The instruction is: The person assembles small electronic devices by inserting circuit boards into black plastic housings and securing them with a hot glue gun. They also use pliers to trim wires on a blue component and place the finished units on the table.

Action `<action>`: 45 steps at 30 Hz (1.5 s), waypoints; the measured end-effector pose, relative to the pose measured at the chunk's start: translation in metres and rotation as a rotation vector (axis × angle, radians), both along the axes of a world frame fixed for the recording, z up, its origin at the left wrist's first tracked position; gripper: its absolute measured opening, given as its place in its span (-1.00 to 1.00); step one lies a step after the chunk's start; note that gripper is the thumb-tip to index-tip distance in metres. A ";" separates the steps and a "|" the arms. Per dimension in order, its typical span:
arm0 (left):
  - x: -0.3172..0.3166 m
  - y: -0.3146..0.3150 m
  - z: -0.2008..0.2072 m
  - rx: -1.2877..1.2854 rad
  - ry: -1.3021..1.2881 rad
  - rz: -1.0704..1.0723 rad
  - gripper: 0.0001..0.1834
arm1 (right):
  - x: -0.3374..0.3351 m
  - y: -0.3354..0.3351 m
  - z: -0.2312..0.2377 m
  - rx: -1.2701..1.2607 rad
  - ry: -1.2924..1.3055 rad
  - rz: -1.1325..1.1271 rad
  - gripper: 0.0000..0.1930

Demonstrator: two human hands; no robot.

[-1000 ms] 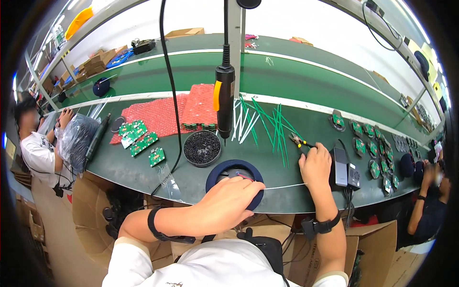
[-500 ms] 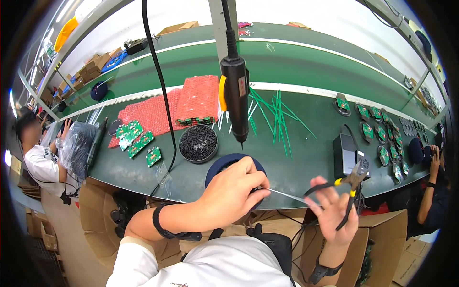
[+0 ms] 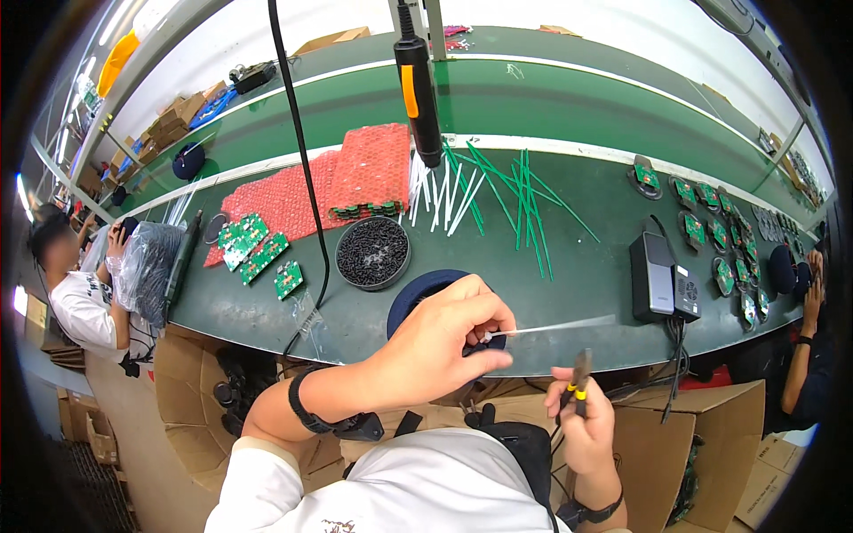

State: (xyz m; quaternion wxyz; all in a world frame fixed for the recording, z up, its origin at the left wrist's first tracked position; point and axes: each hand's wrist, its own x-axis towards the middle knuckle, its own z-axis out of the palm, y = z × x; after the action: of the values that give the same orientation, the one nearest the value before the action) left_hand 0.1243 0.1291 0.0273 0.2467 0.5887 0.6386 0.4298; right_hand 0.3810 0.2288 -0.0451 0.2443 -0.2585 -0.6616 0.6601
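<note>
Left hand (image 3: 444,333) pinches white cable tie (image 3: 555,326) at dark round part (image 3: 418,298), front edge of green tabletop (image 3: 577,266); tail sticks out rightward. Right hand (image 3: 582,426) grips yellow-handled cutters (image 3: 579,377), just below tail, not yet on it. Tail looks untrimmed. Loose green and white ties (image 3: 498,191), bowl of black screws (image 3: 373,253) beyond.

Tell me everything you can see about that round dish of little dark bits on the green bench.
The round dish is a shallow grey bowl, filled almost to its rim with small black pieces, probably screws, though too small to tell. It sits flat on the green bench, just in front of the red bubble-wrap sheets, to the right of loose green circuit boards. A black cable hangs past its left side. No hand touches it; the left hand is nearest.
</note>
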 end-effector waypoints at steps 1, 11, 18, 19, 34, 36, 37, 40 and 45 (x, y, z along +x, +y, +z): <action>0.000 0.000 0.001 -0.019 -0.019 -0.023 -0.69 | -0.007 0.000 0.001 0.311 -0.064 -0.016 -0.55; -0.002 -0.001 0.000 -0.035 -0.025 -0.049 -0.61 | -0.057 0.003 0.020 0.807 -0.176 0.032 -0.58; -0.002 -0.001 0.000 -0.031 -0.014 -0.040 -0.65 | -0.065 0.005 0.012 0.766 -0.178 0.026 -0.53; -0.002 -0.001 0.001 -0.036 -0.013 -0.039 -0.66 | -0.065 0.005 0.012 0.776 -0.175 0.027 -0.53; 0.000 -0.002 -0.009 0.362 0.136 0.183 -0.92 | -0.072 0.012 -0.003 0.972 -0.163 -0.034 -0.57; -0.005 -0.010 -0.016 0.419 -0.308 0.260 -0.94 | -0.077 0.015 0.010 0.971 -0.114 0.021 -0.48; -0.010 -0.015 -0.015 0.446 -0.436 0.283 -0.94 | -0.080 0.012 0.023 0.957 -0.069 0.082 -0.42; -0.029 -0.028 -0.017 0.416 -0.560 0.381 -0.93 | -0.089 0.009 0.043 1.113 -0.130 0.269 -0.24; -0.050 -0.062 -0.052 0.159 -0.583 0.509 -0.87 | -0.089 0.023 0.051 0.975 -0.233 0.182 -0.45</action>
State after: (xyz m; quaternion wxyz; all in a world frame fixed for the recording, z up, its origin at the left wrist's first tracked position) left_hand 0.0738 0.0673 -0.0245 0.2570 0.2820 0.6318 0.6747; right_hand 0.2917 0.2515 0.0057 0.2029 -0.1277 -0.9354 0.2600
